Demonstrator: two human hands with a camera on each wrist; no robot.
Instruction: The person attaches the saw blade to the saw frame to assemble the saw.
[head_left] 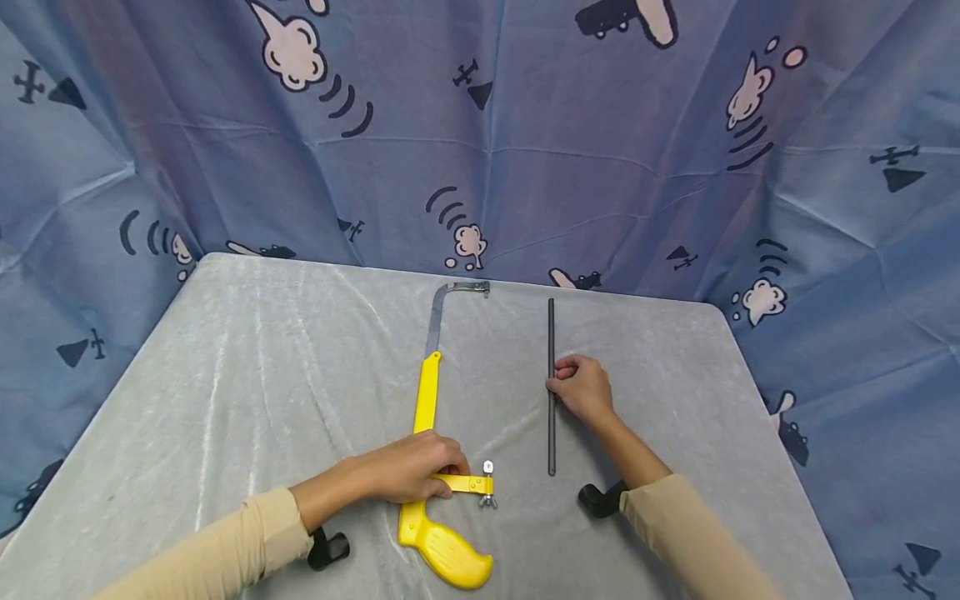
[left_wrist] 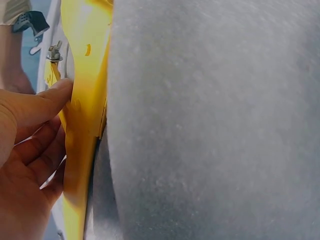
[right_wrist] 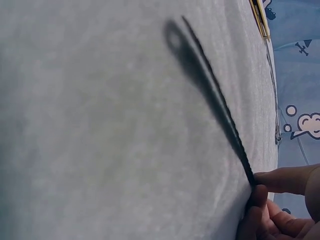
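A yellow hacksaw frame (head_left: 427, 392) lies lengthwise on the cloth, its metal front arm (head_left: 471, 287) at the far end and its moulded handle (head_left: 453, 554) nearest me. No blade spans the frame. My left hand (head_left: 416, 467) holds the frame above the handle, thumb by the short yellow arm with the wing nut (head_left: 487, 502); in the left wrist view thumb and fingers press the yellow body (left_wrist: 87, 100). To the right, my right hand (head_left: 585, 387) pinches a dark hacksaw blade (head_left: 551, 433) near its middle. In the right wrist view the toothed blade (right_wrist: 220, 97) stands slightly off the cloth above its shadow.
A grey velvety cloth (head_left: 300, 375) covers the table. Behind it and along both sides hangs a blue patterned curtain (head_left: 405, 158). Black camera mounts (head_left: 328, 550) show at both wrists.
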